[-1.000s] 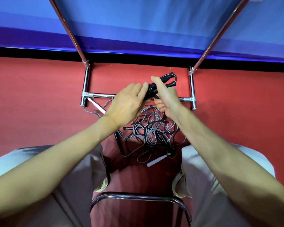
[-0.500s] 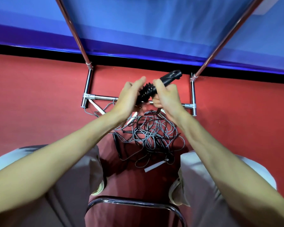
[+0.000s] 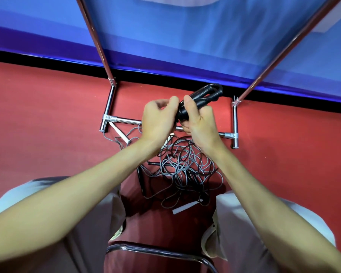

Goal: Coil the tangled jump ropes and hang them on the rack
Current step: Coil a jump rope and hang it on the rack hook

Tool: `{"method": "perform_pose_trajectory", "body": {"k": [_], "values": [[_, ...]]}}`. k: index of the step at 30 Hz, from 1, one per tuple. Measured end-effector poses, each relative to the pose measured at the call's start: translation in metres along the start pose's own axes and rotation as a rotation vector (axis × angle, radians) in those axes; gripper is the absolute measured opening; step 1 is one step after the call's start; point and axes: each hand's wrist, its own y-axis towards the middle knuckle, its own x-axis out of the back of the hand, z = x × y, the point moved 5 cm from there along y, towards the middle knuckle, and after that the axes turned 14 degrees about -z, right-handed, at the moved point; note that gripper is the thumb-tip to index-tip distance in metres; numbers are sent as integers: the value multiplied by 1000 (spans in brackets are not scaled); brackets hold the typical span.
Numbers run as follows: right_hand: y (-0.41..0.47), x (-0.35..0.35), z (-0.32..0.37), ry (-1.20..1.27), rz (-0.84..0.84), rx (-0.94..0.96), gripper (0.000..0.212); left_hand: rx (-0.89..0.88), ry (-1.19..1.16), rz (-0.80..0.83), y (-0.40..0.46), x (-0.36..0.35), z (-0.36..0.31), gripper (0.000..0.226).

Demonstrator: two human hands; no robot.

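A tangle of grey and black jump ropes lies on the red floor between my knees. My right hand grips a pair of black rope handles held together, their ends pointing up and right. My left hand is closed right beside them, fingers pinched at the handles' lower end where cord comes out. Both hands hover above the chrome rack's lower crossbar. The rack's two uprights rise toward the blue wall.
A white strap lies at the near edge of the tangle and another by the rack's left foot. A black handle lies left of the pile. The chair's chrome front bar sits below, between my legs.
Both hands have stayed together above the crossbar. The handles have tilted further up and to the right, and my left fingers have shifted down to their lower end.
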Motion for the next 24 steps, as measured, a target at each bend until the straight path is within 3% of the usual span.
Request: {"method": "perform_pose_trajectory", "body": {"k": [4,9,13,16,20,24], "values": [[-2,-2,5,-207,-18,-13,48,-139,-2,-48,7,6,-10,38],[1,7,9,-452,23,32,79,-229,66,-146,8,16,-14,47],[-5,3,7,-649,95,104,62,-169,76,-239,21,26,-5,42],[-7,-10,-1,-487,129,34,46,-265,217,-291,23,31,-8,42],[-6,-11,-1,-279,153,-94,44,-634,439,-268,12,28,-19,40],[-17,-7,-3,-70,180,-338,36,-853,598,-179,4,22,-15,38]]}}
